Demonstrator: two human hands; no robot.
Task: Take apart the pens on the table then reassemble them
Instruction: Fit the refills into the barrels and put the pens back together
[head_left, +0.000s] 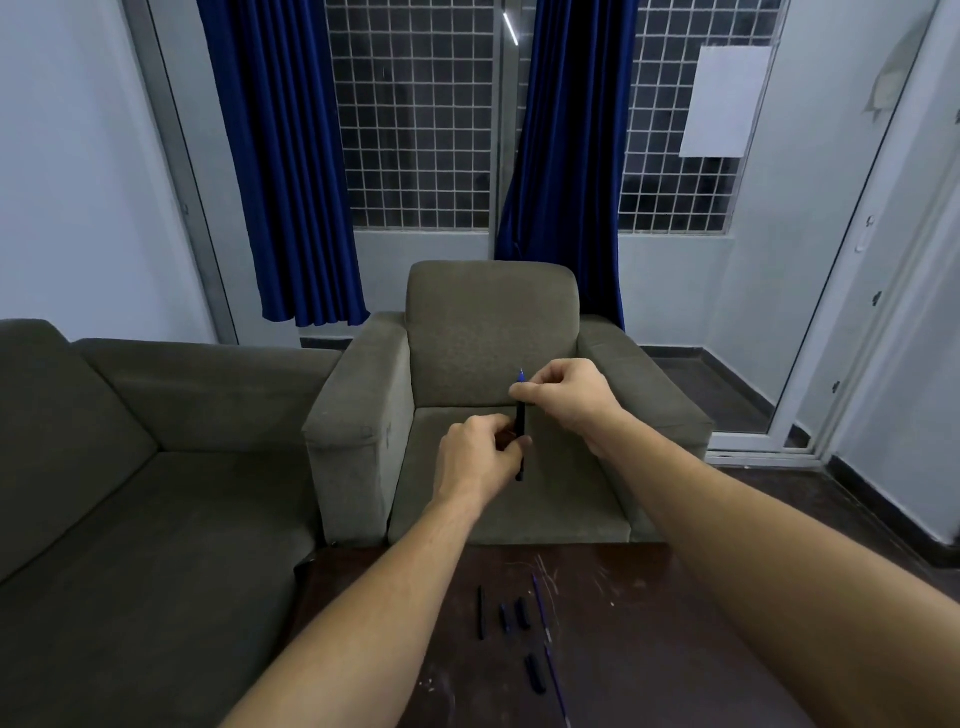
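Seen from the person's own head, both bare arms reach forward over a dark, scratched table. The hands hold a black pen upright in the air beyond the table's far edge, in front of a grey armchair. The left hand is curled around the pen's lower half, thumb and fingers closed on it, and the pen's bottom end sticks out below the hand. The right hand pinches the pen's upper end between thumb and fingertips. A small blue tip shows just above that pinch. On the table, nearer the person and well apart from the hands, lie loose pen parts. A long black barrel is at the left. Two short black pieces lie just beside it, and a thin blue refill is to their right. Closer still lie a third short piece and a second refill, side by side. A grey sofa stands at the left, next to the armchair. Behind them, blue curtains hang over a window with a white grille, dark outside. A white sheet is stuck on the window's right part. A white-framed door stands at the right.
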